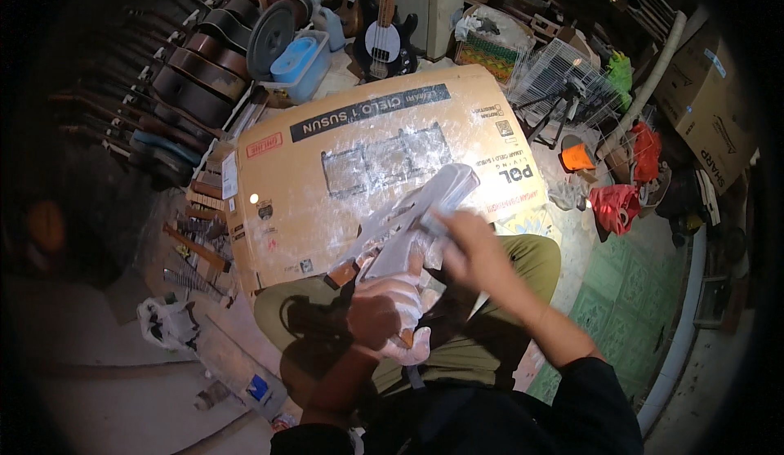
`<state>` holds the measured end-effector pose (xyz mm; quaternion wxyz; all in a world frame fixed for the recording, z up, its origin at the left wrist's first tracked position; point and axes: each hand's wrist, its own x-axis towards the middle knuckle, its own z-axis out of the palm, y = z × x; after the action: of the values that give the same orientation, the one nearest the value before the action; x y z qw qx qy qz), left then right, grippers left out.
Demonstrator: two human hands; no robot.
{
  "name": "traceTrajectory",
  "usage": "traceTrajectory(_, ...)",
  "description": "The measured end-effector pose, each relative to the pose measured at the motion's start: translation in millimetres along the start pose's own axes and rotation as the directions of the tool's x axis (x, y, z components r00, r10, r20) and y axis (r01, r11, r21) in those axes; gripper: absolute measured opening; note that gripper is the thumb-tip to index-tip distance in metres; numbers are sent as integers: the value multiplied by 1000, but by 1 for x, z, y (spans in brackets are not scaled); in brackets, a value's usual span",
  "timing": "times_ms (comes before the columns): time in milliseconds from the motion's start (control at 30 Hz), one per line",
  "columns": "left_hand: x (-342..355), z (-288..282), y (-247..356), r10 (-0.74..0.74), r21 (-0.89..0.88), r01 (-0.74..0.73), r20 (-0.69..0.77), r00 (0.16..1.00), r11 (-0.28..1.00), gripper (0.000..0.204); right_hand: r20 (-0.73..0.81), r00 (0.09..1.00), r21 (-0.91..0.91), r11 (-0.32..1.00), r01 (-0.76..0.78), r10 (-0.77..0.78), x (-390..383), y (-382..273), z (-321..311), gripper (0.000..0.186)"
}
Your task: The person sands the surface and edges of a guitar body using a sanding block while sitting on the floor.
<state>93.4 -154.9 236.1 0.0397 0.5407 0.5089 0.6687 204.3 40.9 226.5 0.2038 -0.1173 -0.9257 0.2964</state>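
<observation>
Wooden piece is slanting over the flat cardboard and the person's lap. The left hand is wrapping its fingers around the near end, while the right hand is grasping a small, blurred grey thing at the piece's face.

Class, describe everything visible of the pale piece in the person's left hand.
The piece is long, angular and whitish-grey, as if dusty, with dark gaps and a brown, woodlike patch at its near left. It slants from near left to far right, over the cardboard's near edge. The left hand grips its near part; the right hand, blurred, is at its right side, contact unclear.
</observation>
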Motion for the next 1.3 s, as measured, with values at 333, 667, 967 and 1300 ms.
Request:
traceTrajectory(333, -2, 6, -4, 77, -15, -77, -19, 997, 997, 21, 140, 986, 23, 995, -94, 90, 22, 24, -31, 50)
traceTrajectory(667, 10, 7, 5, 93, 7, -93, -47, 995, 996, 23, 104, 964, -51, 969, -240, 244, 32, 37, -38, 52)
traceTrajectory(967, 11, 10, 2, 153, 10, -154, -169, 974, 988, 16, -111, 983, 61, 988, -139, 145, 0, 27, 8, 53)
traceTrajectory(1300, 24, 5, 0, 160, 80, -151, -123, 979, 985, 18, -221, 942, 37, 967, -252, 254, 20, 46, 7, 36)
